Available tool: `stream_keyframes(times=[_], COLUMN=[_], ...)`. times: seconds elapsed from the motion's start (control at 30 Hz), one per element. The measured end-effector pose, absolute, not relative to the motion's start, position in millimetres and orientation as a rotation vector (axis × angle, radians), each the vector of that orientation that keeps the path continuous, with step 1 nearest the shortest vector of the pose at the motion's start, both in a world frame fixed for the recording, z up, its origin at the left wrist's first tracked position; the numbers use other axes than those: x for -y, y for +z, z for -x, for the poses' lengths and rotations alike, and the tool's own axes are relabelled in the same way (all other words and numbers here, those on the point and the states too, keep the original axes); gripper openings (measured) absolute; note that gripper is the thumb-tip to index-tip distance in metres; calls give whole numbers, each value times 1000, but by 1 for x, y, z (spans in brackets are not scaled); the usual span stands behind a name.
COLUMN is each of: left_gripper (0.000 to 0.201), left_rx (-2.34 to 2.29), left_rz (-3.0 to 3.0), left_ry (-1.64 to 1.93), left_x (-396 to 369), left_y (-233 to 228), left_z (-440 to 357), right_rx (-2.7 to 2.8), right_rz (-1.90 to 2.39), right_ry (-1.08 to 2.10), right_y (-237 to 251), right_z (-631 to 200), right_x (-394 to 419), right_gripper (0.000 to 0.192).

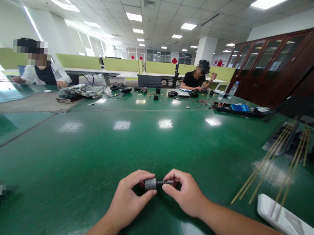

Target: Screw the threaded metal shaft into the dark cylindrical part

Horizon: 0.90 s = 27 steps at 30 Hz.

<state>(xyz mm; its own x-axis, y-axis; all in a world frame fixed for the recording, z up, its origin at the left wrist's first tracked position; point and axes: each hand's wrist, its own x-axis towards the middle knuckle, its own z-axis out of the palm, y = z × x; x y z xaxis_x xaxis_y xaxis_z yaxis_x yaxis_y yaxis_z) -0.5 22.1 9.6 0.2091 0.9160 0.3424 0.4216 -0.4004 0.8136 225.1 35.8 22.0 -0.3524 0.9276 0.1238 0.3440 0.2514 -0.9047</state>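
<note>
My left hand (130, 196) grips a short grey metal cylinder (150, 184), which looks like a small motor or gear housing, between thumb and fingers. From the cylinder's right end a thin dark shaft (160, 183) sticks out sideways. My right hand (185, 191) pinches the far end of this shaft, where a ridged, shiny metal part (168, 182) shows between thumb and forefinger. Something reddish is partly visible behind the fingers of both hands; I cannot make out what it is. Both hands are low over the green table (95, 156), close to its near side.
Thin wooden sticks (266, 164) lie at right, near a white plastic case (286, 219). A black tray (238, 109) and a water bottle (233, 90) stand far right. Electronic parts (76, 92) lie far left. Two people sit across, one (198, 79) at centre right, another (42, 70) left.
</note>
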Motion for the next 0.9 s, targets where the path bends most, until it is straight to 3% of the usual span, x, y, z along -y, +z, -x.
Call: stream_keyframes(times=[0.9], left_gripper=[30], left_rx=[-1244], left_rz=[-1802], left_ry=[1132], left_x=[-24], left_y=[7], left_z=[4], right_rx=[1739], right_rz=[1127], right_ry=[1158], right_y=[16], right_z=[-228], right_x=[-38], right_gripper=[10])
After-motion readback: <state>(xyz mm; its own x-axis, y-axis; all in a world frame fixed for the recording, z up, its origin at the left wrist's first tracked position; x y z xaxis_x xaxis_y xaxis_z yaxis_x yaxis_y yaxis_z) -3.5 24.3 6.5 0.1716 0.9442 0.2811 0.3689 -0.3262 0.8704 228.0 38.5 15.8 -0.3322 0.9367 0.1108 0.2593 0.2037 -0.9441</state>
